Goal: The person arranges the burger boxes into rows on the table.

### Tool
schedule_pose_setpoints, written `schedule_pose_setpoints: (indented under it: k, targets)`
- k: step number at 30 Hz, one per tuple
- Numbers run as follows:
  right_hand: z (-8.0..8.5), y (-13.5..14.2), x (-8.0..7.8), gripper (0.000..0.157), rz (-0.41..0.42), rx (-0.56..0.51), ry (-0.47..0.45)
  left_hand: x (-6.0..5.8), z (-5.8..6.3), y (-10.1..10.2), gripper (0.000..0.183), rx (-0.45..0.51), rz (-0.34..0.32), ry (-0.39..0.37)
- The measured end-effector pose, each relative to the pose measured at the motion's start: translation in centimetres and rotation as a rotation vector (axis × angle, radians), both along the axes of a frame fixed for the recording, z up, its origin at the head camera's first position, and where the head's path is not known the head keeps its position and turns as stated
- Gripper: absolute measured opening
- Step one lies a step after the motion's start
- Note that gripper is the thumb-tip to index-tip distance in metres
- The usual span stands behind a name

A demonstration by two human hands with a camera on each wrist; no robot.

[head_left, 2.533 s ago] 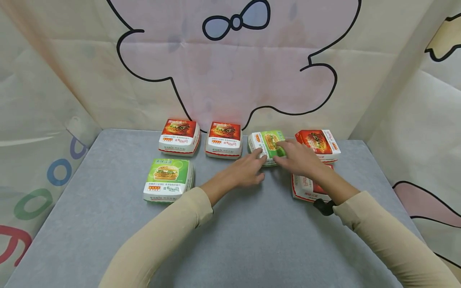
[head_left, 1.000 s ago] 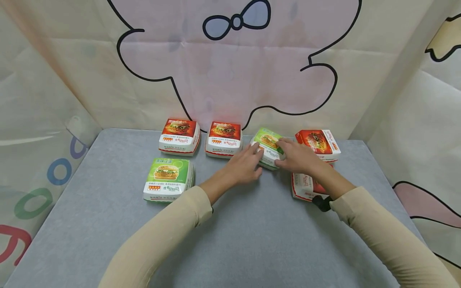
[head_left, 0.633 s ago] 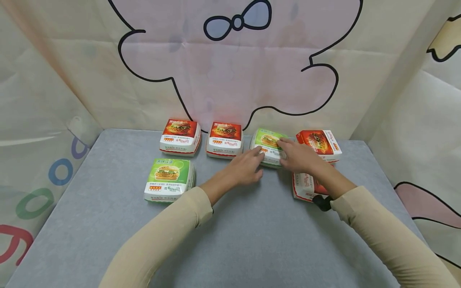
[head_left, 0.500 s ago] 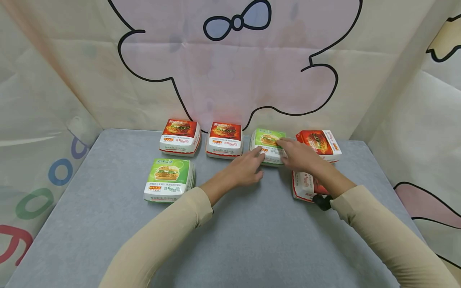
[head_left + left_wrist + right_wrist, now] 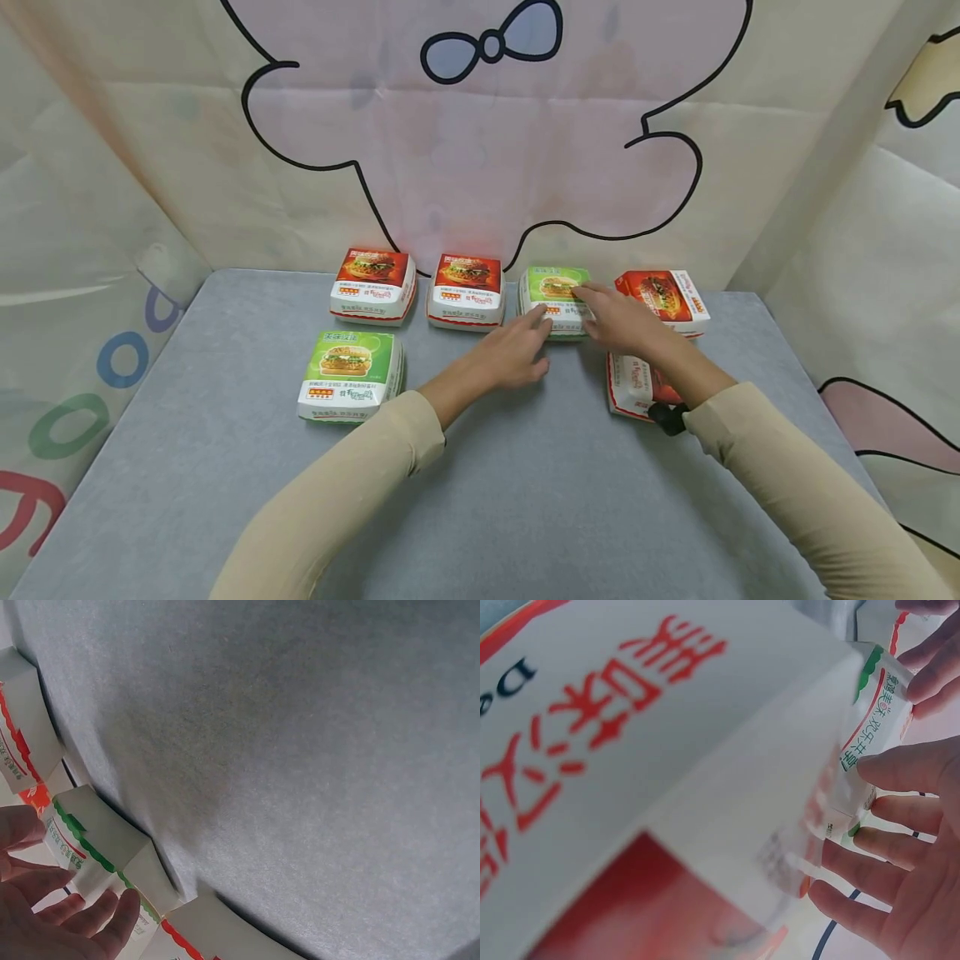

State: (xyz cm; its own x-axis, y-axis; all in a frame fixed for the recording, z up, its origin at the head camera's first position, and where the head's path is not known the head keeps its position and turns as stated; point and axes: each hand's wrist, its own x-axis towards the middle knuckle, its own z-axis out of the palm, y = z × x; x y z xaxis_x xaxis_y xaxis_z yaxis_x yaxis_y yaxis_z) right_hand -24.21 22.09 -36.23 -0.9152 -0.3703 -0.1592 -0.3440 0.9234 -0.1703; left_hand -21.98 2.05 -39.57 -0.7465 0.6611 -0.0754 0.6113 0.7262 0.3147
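In the head view a green and white burger box (image 5: 553,287) sits in the back row, its lettering facing me. My left hand (image 5: 510,350) reaches to its front left, fingertips right at the front edge. At its right side is my right hand (image 5: 618,318), fingers spread and fingertips against the box. In the left wrist view loosely bent fingers (image 5: 97,915) overlap the green-trimmed box (image 5: 97,832). The right wrist view has the extended thumb and fingers (image 5: 870,870) beside that box (image 5: 874,724), with a red and white box (image 5: 630,750) large in front.
Two red burger boxes (image 5: 372,275) (image 5: 467,287) stand to the left in the back row. Another red box (image 5: 663,296) is at the back right, and one (image 5: 633,387) lies partly under my right forearm. A second green box (image 5: 348,375) is at front left on the grey table (image 5: 480,517).
The green box between my hands has turned from sideways, through a slant, to square with its lettering facing me. It has shifted slightly left over the last half second. Both hands stay beside it.
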Motion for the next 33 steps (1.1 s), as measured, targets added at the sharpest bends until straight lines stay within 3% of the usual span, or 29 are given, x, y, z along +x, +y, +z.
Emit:
schedule_pose_setpoints:
  k: [13, 27, 33]
  targets:
    - [0.19, 0.00, -0.11, 0.061, -0.023, 0.004, -0.021, -0.13, 0.13, 0.08, 0.068, -0.017, 0.003, -0.019]
    - [0.21, 0.16, -0.32, 0.069, -0.054, -0.003, -0.120, -0.42, -0.10, -0.20, 0.064, 0.038, 0.020, -0.068]
    - [0.51, 0.63, 0.09, 0.069, -0.033, -0.015, -0.118, -0.14, -0.22, -0.19, 0.064, 0.051, 0.034, -0.024]
